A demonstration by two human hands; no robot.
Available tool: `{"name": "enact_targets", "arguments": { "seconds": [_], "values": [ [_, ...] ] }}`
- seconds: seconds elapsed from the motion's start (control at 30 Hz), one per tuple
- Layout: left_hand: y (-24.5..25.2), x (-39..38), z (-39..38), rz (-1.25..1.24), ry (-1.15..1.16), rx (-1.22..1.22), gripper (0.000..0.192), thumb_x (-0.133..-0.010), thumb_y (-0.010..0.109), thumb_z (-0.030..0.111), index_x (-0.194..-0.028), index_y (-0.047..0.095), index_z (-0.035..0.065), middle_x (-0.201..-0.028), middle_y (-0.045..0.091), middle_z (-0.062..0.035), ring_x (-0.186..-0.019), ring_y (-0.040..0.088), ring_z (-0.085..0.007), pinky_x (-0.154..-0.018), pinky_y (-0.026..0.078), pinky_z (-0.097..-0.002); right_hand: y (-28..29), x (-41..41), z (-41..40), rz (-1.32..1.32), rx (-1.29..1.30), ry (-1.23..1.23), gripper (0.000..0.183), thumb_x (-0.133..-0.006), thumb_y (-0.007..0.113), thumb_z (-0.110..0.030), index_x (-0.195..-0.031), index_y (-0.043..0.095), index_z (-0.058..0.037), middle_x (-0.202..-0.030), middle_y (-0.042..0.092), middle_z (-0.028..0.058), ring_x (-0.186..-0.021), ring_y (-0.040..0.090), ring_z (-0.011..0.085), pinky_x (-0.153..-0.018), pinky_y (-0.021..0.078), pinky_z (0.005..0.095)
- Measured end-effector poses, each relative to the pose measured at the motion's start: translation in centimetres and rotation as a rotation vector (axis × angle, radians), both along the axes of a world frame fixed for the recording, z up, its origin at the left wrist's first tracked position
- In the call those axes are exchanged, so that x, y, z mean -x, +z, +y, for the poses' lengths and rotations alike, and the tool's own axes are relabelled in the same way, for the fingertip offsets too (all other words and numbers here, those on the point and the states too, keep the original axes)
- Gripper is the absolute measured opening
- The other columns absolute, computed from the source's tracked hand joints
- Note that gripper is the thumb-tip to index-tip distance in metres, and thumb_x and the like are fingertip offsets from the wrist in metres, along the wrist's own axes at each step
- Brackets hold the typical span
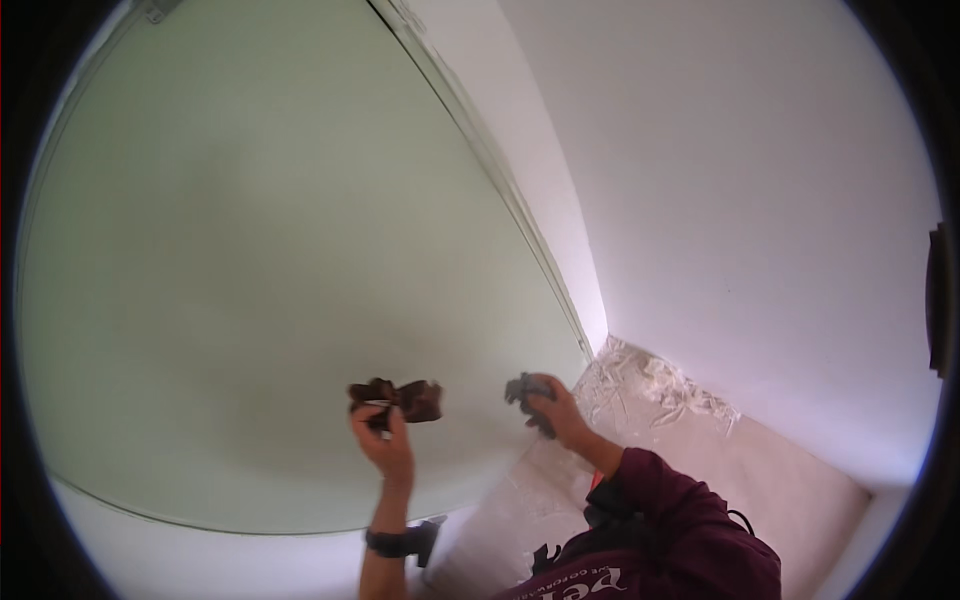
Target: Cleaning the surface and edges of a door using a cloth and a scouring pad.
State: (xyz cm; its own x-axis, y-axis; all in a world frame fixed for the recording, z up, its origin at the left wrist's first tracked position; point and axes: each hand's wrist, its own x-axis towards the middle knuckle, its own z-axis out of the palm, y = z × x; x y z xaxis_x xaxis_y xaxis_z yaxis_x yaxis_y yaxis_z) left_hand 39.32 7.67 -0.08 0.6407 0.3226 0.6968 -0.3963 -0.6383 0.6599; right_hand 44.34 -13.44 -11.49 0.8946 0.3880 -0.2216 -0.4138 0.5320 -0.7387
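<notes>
A large frosted, greenish glass panel (277, 262) fills the left and middle of the view. In front of its lower part, my left hand (384, 442) grips a crumpled dark brown cloth-like thing (418, 401), with a small white piece showing between the fingers. My right hand (562, 416), to the right near the panel's lower corner, has its fingers closed around a crumpled grey rag-like thing (531, 397). The two hands are well apart. Blur hides the exact material of both held things, and I cannot tell whether either touches the glass.
A pale metal-like frame strip (517, 202) borders the glass on the right. Beyond it rises a white wall (735, 187). Crumpled clear plastic-like scraps (660, 382) lie on the dusty floor (772, 472) along the wall's foot. A dark object (937, 300) shows at the far right rim.
</notes>
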Motion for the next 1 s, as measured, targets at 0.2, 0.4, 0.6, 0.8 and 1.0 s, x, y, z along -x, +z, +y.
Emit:
{"name": "enact_targets", "arguments": {
  "seconds": [0.2, 0.4, 0.6, 0.8, 1.0],
  "values": [
    [12.7, -2.7, 6.4, -0.302, 0.209, -0.547, 0.032, -0.069, 0.063, 0.000, -0.092, 0.040, 0.0022, -0.090, 0.040, -0.0070, -0.083, 0.045, -0.0156, -0.074, 0.041, -0.0277, 4.2, -10.1, -1.5, -0.243, 0.093, -0.214, 0.030, -0.076, 0.056, -0.010, -0.104, 0.048, -0.0020, -0.076, 0.056, 0.0075, -0.054, 0.054, 0.0127, -0.045, 0.0440, 0.0233],
    [18.3, -4.1, 6.4, -0.447, 0.034, -1.229, 0.035, -0.065, 0.067, 0.000, -0.090, 0.042, 0.0010, -0.086, 0.045, -0.0107, -0.077, 0.051, -0.0218, -0.074, 0.043, -0.0337, 9.1, -15.1, -3.5, -0.412, 0.084, -0.307, 0.030, -0.077, 0.056, -0.010, -0.103, 0.047, 0.0021, -0.081, 0.053, 0.0081, -0.069, 0.053, 0.0137, -0.055, 0.0501, 0.0273],
    [17.1, -5.2, 4.5, -0.428, 0.134, -1.445, 0.030, -0.067, 0.064, 0.001, -0.090, 0.045, 0.0027, -0.084, 0.053, -0.0108, -0.075, 0.054, -0.0279, -0.076, 0.041, -0.0448, 11.0, -21.0, -7.9, -0.611, 0.194, -0.499, 0.024, -0.074, 0.057, -0.010, -0.094, 0.052, 0.0025, -0.071, 0.056, 0.0057, -0.054, 0.052, 0.0113, -0.048, 0.0418, 0.0229],
    [20.2, -7.9, 3.3, -0.454, 0.132, -1.333, 0.030, -0.067, 0.062, -0.003, -0.092, 0.044, 0.0022, -0.084, 0.054, -0.0112, -0.073, 0.055, -0.0284, -0.066, 0.045, -0.0357, 17.1, -29.7, -7.4, -0.854, 0.448, -0.911, 0.023, -0.071, 0.059, -0.012, -0.088, 0.055, 0.0032, -0.068, 0.057, 0.0061, -0.057, 0.051, 0.0119, -0.053, 0.0412, 0.0245],
    [18.4, -8.5, 4.8, -0.402, 0.071, -1.244, 0.028, -0.068, 0.063, -0.001, -0.092, 0.047, 0.0003, -0.089, 0.051, -0.0113, -0.079, 0.052, -0.0243, -0.072, 0.042, -0.0311, 13.7, -31.5, -4.5, -0.791, 0.980, -1.181, 0.023, -0.070, 0.061, -0.017, -0.088, 0.056, -0.0034, -0.075, 0.058, 0.0112, -0.067, 0.054, 0.0231, -0.063, 0.0425, 0.0314]
  ]
}}
